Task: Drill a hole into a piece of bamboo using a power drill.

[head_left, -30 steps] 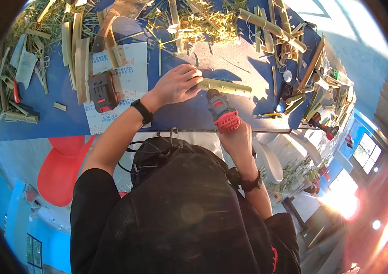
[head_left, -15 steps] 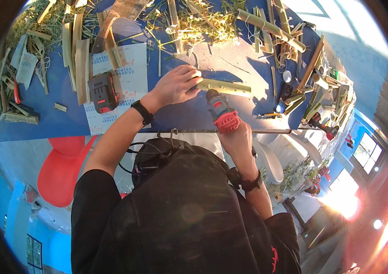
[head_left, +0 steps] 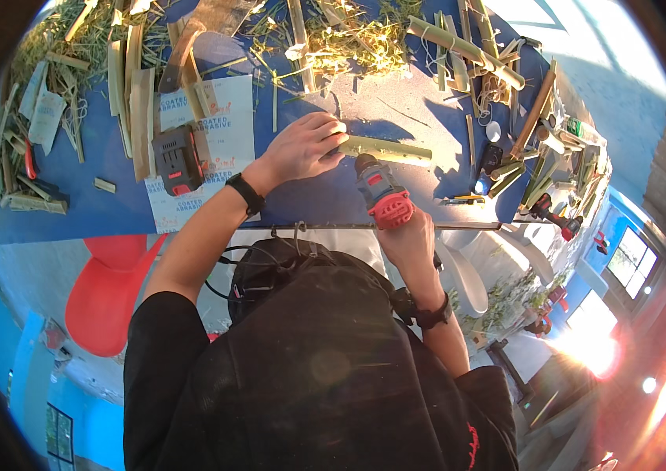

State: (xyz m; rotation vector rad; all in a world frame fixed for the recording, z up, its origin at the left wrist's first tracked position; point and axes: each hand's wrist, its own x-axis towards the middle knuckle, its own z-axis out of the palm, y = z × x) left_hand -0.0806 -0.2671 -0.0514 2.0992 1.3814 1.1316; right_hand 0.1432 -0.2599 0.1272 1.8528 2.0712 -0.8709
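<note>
My left hand (head_left: pixel 307 146) is closed round the left end of a pale green bamboo tube (head_left: pixel 392 150) lying on the blue table. Gripped in my right hand (head_left: pixel 413 245) is a red and grey power drill (head_left: pixel 382 193). Its black chuck points away from me, at the near side of the tube; whether a bit touches the bamboo is too small to tell. Left of my left forearm, a black and red battery pack (head_left: pixel 178 160) rests on a sheet of printed abrasive paper (head_left: pixel 232 133).
Split bamboo strips (head_left: pixel 142 118) and a wood-handled blade (head_left: pixel 182 56) lie at the left. Shavings (head_left: pixel 356 45) cover the far side. More bamboo pieces (head_left: pixel 468 53) and a second power tool (head_left: pixel 556 217) are at the right. A red chair (head_left: pixel 101 294) stands below the table's near edge (head_left: pixel 98 238).
Hardly anything differs. My hands, the drill and the bamboo tube keep almost the same places, with only a tiny shift of the picture.
</note>
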